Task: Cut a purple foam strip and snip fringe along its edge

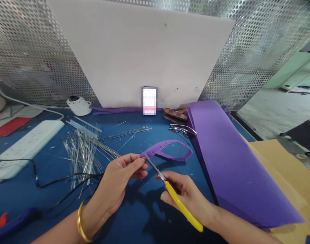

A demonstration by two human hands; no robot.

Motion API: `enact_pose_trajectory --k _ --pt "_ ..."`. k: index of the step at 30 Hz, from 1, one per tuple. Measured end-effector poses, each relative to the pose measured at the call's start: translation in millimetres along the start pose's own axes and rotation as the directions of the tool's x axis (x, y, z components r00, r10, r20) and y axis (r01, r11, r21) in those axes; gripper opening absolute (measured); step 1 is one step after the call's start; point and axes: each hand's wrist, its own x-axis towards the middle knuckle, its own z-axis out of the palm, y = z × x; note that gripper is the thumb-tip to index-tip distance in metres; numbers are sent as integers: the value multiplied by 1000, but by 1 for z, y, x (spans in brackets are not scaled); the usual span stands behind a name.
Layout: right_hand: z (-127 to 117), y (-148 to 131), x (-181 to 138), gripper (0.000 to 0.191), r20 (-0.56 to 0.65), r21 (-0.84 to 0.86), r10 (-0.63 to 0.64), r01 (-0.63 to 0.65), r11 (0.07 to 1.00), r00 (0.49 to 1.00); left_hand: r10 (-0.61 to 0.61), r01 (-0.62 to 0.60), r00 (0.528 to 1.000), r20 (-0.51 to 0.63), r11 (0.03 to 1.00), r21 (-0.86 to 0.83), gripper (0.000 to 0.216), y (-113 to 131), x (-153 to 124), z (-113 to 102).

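My left hand [121,179] pinches one end of a purple fringed paper strip [170,150] just above the blue table [134,210]. The strip curls away to the right in a loop and lies on the table. My right hand [187,196] is closed round the yellow handles of a pair of scissors [170,189]. Their thin metal blades point up and left, and the tips meet the strip's end right beside my left fingertips. A gold bangle sits on my left wrist.
Large purple paper sheets [231,166] lie at right over brown card [284,169]. Thin wires [86,152] are scattered at left, with a white power strip [25,145], black cable [63,183] and white cup-like object [78,105]. Metal pliers [181,128] lie behind the strip. A white board [144,51] stands at the back.
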Motion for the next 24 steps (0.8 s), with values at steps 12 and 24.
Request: enact_pose_trajectory --k 12,24 --pt "-1 1 1 23 -31 -75 -28 26 997 999 -9 9 1000 -7 1000 -12 20 4 -2 1" --pt "-1 2 1 34 -1 -12 -9 9 1000 1000 -36 36 999 30 999 -3 19 0 -1 3"
